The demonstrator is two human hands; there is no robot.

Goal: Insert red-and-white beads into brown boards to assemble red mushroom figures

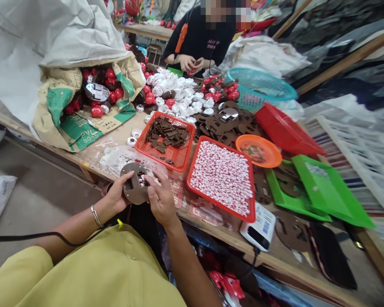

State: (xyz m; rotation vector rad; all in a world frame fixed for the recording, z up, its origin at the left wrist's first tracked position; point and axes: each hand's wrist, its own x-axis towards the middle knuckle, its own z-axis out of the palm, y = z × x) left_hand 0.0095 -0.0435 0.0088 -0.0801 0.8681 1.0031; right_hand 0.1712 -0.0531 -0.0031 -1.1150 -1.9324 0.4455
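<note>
My left hand [119, 192] grips a round brown plastic plate [135, 194] with cut-out slots, its thumb on top. Small red-and-white pieces [143, 177] show near the plate's right side. My right hand [161, 196] is at that side, thumb and fingers bent close to the pieces; what they pinch is hidden. Just beyond my hands lies a clear plastic bag [113, 160] on the table. A red basket [185, 160] of small brown parts stands ahead, and a red tray [252, 209] full of small red-and-white pieces is to the right.
A paper sack [59, 123] spills red and brown parts at left. White parts [176, 89] and brown plates [224, 123] are heaped behind the baskets. An orange plate [273, 160], green trays [336, 196], a white device [259, 226] and a phone [333, 256] lie right. A co-worker sits opposite.
</note>
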